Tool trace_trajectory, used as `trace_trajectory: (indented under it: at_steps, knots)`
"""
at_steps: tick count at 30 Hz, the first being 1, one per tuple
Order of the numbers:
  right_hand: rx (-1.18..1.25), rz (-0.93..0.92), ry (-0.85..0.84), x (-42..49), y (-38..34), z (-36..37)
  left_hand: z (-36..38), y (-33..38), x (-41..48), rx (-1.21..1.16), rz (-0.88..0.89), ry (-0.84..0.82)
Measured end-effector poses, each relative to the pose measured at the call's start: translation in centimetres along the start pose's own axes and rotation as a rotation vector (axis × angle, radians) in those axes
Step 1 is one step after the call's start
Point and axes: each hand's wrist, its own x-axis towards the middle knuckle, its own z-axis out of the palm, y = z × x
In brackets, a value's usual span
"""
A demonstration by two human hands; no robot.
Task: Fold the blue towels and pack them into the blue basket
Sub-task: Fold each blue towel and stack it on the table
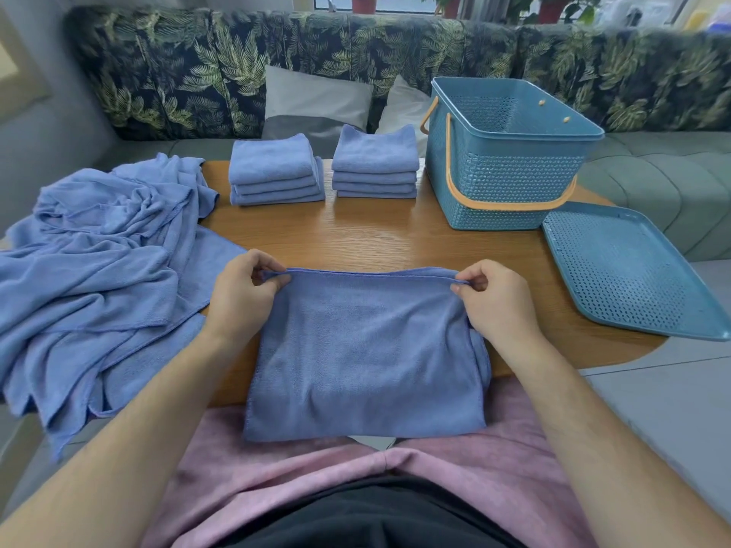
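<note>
Leaf-print sofa [237, 61] backs a wooden worktop [375, 235], where the blue basket [506, 179] stands uncovered at the far right, its orange handle folded down against its wall. Its perforated lid [625, 270] lies flat just right of the basket and closer to the person. Left of the basket sit 2 piles of folded blue towels: the nearer stack [375, 164] just beside it, the farther stack [275, 172] beyond. Well left of the basket, a heap of unfolded towels [99, 270] spills over the worktop's edge. In front of the basket, a half-folded towel [364, 350] lies across the front edge, overhanging the lap. The left hand [241, 294] and right hand [494, 298] each hold a far corner in a narrow pinch grip.
</note>
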Motion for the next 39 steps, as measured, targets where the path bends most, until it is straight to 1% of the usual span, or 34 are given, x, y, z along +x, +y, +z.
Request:
trace_trajectory:
  at_steps: [3, 6, 8, 12, 16, 22, 26, 32, 36, 39]
  knots:
    - [0.070, -0.002, 0.010, 0.1, 0.0, 0.1, -0.1, 0.1, 0.1, -0.068, -0.005, 0.007]
    - [0.128, -0.012, -0.011, 0.1, -0.1, 0.0, -0.3, -0.1, 0.1, -0.128, -0.015, -0.020]
    - [0.195, 0.009, -0.037, 0.1, -0.1, 0.0, -0.3, -0.5, 0.3, -0.089, -0.010, -0.031]
    - [0.371, 0.106, -0.068, 0.3, 0.0, 0.2, -0.3, -1.0, 0.5, 0.040, 0.028, -0.038]
    - [0.428, 0.121, -0.067, 0.3, -0.1, 0.1, -0.3, -0.9, 0.3, 0.058, 0.053, -0.042]
    - [0.396, 0.081, -0.070, 0.4, 0.1, 0.3, -0.3, -1.2, 0.3, 0.063, 0.067, -0.029]
    - [0.327, 0.048, -0.028, 0.2, -0.1, 0.4, -0.3, -1.0, 0.3, 0.100, 0.082, -0.030]
    - [0.285, 0.021, 0.036, 0.1, -0.8, 0.1, -0.8, -0.3, 0.2, -0.064, -0.030, -0.043]
    - [0.347, 0.048, 0.003, 0.5, -1.8, -1.1, -2.5, 1.3, 0.7, -0.205, -0.073, -0.028]
    - [0.390, 0.036, -0.018, 1.5, -3.1, -2.1, -4.0, 2.9, 1.6, -0.227, -0.078, -0.057]
